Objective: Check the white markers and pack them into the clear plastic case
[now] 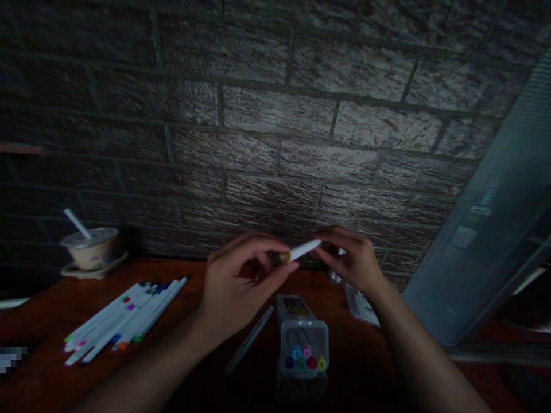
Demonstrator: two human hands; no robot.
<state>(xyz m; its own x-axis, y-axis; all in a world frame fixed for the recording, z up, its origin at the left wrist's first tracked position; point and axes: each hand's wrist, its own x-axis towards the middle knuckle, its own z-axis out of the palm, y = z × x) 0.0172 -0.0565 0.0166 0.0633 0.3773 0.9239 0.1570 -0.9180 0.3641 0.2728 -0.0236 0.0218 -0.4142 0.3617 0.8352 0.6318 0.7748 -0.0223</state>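
Reddish-brown table (47,321): white markers (129,321), narrow greyish strip (250,339), clear marker case (305,324), plastic piece (362,305), saucer (88,274) under cup (91,252).

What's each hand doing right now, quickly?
Left hand: closed, holding a slim white cylindrical marker near its yellow-brown end.
Right hand: closed, pinching that marker's opposite, white end.

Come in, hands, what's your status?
Left hand pinching yellowish-ended white cylindrical marker. Right hand at its other end. Clear plastic marker case below, not blocking.

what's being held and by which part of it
A white marker: the left hand grips near its yellowish end, the right hand its other end.
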